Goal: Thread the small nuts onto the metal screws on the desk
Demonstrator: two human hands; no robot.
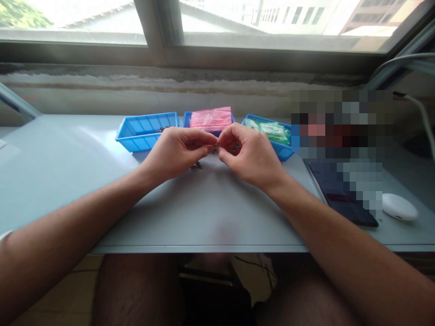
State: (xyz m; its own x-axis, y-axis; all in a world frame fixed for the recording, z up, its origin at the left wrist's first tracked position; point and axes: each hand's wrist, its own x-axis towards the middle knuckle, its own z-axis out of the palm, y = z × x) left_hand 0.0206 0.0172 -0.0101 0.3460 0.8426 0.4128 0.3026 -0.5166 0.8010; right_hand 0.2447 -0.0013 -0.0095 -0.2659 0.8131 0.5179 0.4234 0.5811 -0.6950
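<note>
My left hand and my right hand meet above the table, thumbs and forefingers pinched together at the tips. Between them is a tiny metallic-looking piece, too small to name. Under my left hand, a few small brownish metal-looking pieces lie on the tabletop. Behind my left hand stands a blue bin with small dark pieces inside. The middle blue bin holds pink plastic bags. Past my right hand, another blue bin contains green plastic bags.
At the right of the grey table lies a dark flat tablet-like device, with a white rounded object beside it. A blurred-out patch covers the area behind them. A window and its sill are at the back.
</note>
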